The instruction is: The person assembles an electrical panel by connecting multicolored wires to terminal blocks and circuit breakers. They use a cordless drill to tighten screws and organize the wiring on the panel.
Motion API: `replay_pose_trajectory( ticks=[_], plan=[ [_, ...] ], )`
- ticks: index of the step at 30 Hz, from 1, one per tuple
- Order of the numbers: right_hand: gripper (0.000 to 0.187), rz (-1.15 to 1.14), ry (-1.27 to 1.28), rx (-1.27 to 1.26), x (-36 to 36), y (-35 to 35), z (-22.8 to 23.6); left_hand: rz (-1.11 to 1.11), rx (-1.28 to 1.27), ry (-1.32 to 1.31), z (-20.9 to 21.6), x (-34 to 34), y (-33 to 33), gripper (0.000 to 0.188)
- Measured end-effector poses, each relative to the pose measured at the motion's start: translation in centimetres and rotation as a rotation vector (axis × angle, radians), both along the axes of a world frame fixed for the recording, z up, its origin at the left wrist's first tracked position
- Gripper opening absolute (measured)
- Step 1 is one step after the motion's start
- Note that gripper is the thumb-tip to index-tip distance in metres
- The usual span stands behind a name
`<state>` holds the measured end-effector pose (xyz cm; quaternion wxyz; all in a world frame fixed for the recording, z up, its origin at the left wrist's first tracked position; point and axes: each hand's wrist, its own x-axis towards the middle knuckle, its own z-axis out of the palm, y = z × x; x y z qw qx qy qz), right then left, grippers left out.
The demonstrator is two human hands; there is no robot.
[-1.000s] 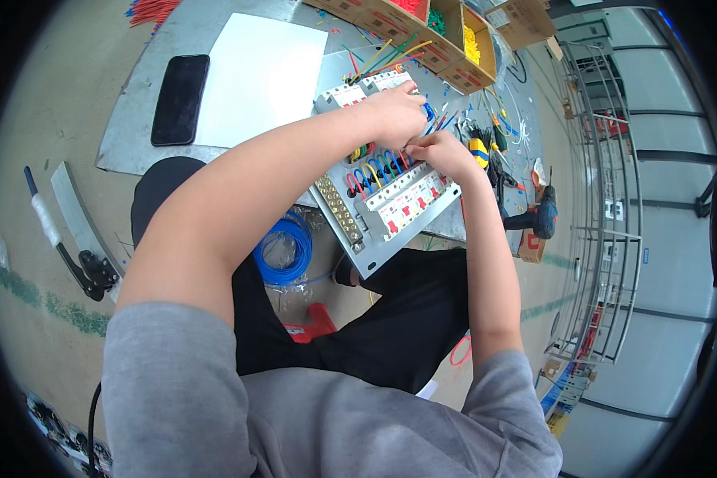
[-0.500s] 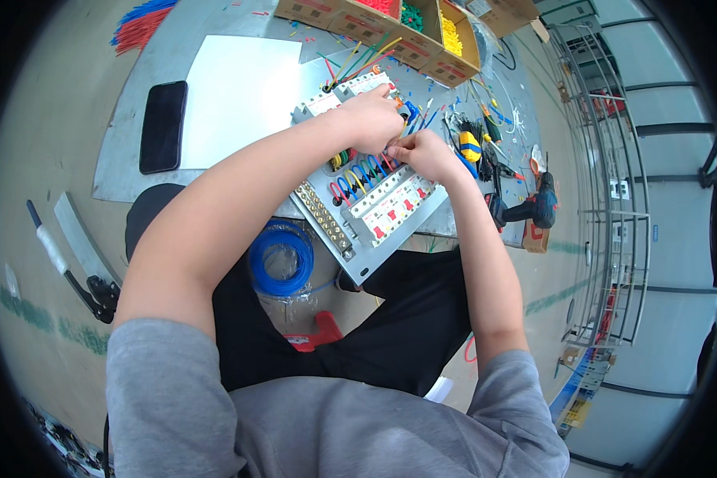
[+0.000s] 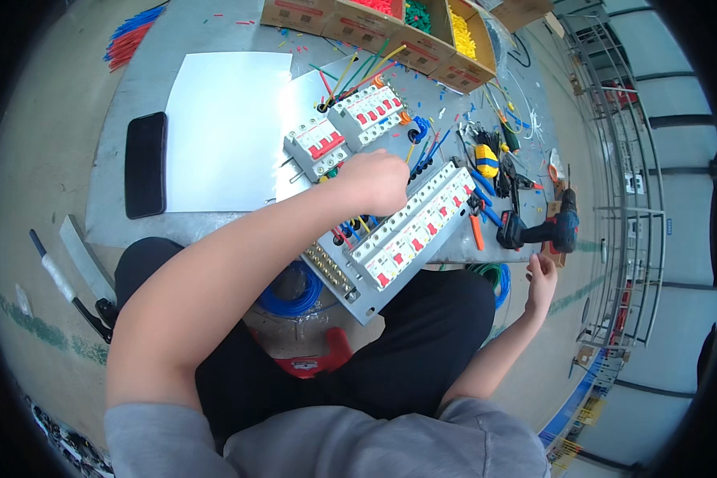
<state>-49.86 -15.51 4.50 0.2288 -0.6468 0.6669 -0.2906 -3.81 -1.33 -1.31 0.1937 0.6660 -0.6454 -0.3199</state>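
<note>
My left hand (image 3: 378, 182) is closed over the middle of a metal mounting plate (image 3: 365, 309), among coloured wires (image 3: 430, 155); its fingertips and whatever they hold are hidden. In front of it runs a long row of circuit breakers (image 3: 414, 239) with red switches. Behind it are a wide breaker (image 3: 319, 147) and another group of breakers (image 3: 366, 115), with yellow, green and red wires rising from the back. A brass terminal bar (image 3: 330, 269) lies along the plate's left end. My right hand (image 3: 540, 283) hangs off the table's right edge, below a cordless drill (image 3: 546, 231), fingers loosely apart and holding nothing.
A phone (image 3: 146, 165) and a white sheet (image 3: 223, 131) lie left on the table. Cardboard bins (image 3: 410, 49) of coloured caps stand at the back. Pliers (image 3: 518, 179), a yellow-blue roll (image 3: 486, 161) and wire scraps lie right. A blue wire coil (image 3: 291, 296) is below the table edge.
My right hand has left the wires beside my left hand and moved right and down, past the table edge. My left hand remains over the plate. The whole view has shifted slightly.
</note>
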Motion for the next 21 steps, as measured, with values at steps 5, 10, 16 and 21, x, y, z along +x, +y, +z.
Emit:
replay_pose_trajectory(
  ticks=[5,10,16,21],
  plan=[
    [0.050,0.268,-0.433,-0.367,0.8,-5.3,-5.7,0.094,0.091,0.024,0.4,0.5,0.8,0.029],
    [0.035,0.187,-0.803,-0.199,2.4,-11.1,-5.2,0.116,0.218,0.079,0.2,0.7,-0.9,0.033],
    [0.021,0.229,-0.904,-0.221,3.0,-7.9,0.5,0.098,0.137,0.088,0.0,0.6,-0.4,0.030],
    [0.031,0.556,-0.519,0.114,8.7,2.0,12.2,0.112,0.136,0.112,0.3,0.7,0.0,0.028]
  ],
)
